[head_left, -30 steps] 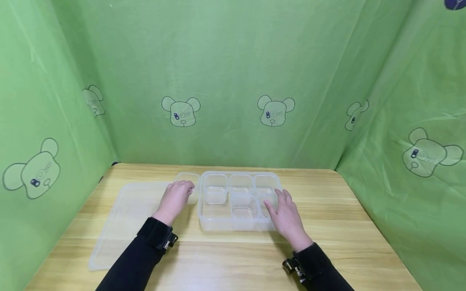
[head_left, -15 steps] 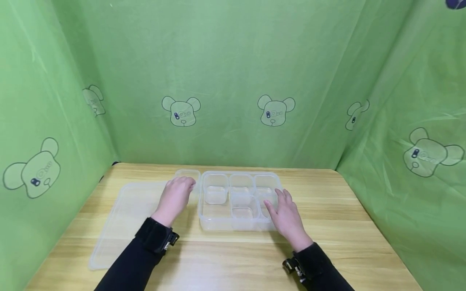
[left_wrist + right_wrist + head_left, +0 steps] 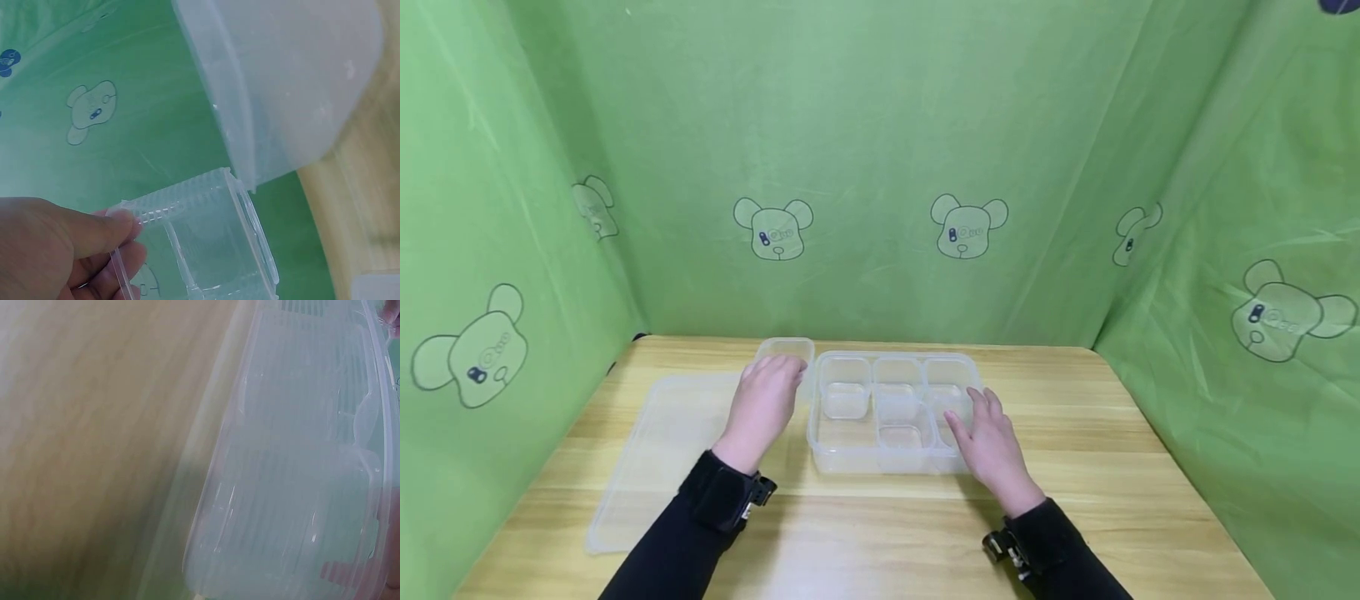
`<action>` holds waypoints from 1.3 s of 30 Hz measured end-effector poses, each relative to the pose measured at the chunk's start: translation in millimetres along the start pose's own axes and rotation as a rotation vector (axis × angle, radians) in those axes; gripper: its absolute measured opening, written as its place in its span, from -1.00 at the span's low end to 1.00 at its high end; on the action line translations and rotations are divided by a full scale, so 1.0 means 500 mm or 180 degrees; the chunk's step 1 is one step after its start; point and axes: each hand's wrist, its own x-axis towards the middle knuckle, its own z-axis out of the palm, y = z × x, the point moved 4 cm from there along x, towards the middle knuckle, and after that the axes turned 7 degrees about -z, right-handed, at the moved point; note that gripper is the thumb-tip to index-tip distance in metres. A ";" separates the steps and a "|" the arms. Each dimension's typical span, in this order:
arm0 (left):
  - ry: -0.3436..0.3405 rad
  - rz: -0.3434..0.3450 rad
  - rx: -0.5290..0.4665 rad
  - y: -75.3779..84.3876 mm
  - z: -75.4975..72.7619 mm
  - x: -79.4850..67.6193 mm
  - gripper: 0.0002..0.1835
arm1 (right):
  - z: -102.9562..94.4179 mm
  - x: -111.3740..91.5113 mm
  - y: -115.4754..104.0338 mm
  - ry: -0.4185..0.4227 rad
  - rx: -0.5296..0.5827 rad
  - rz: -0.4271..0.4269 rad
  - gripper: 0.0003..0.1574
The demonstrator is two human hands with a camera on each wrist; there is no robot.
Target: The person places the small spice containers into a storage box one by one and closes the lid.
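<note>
With thumb and fingers, my left hand (image 3: 763, 404) pinches the rim of a small clear plastic container (image 3: 212, 244), left of the large box. In the head view part of that container is hidden behind the hand. The large clear storage box (image 3: 850, 461) stands on the table, holding several small clear inner containers (image 3: 846, 402); its front left section has none. At the box's right edge rests my right hand (image 3: 996, 458), fingers relaxed and spread, thumb over the front right section. Fingers of it show faintly through the plastic in the right wrist view.
A flat translucent lid (image 3: 658, 458) lies on the wooden table (image 3: 865, 542) at the left, partly under my left forearm. Green cloth (image 3: 872, 167) with bear-head prints encloses the back and both sides of the table.
My left hand has raised or shifted the small container slightly toward the back, so more of it shows above the fingers. The right hand and the box have stayed in place.
</note>
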 end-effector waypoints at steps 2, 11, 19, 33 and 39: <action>0.0028 0.0000 -0.0024 0.005 -0.005 -0.001 -0.82 | 0.000 -0.001 -0.001 0.0023 0.0006 -0.0018 -0.06; 0.0146 0.0114 -0.0173 0.029 -0.017 -0.011 -0.83 | 0.005 -0.003 0.002 0.0034 0.0004 -0.0042 -0.07; 0.0158 0.0307 -0.0210 0.061 -0.017 -0.022 -0.82 | 0.007 0.002 0.005 0.0024 0.0003 -0.0032 -0.06; 0.0176 0.0617 -0.0277 0.115 0.002 -0.043 -0.80 | 0.006 0.003 0.006 0.0002 0.0012 -0.0019 -0.04; 0.0294 0.0784 -0.0332 0.129 0.010 -0.056 -0.80 | 0.006 0.005 0.006 0.0005 0.0009 -0.0014 -0.05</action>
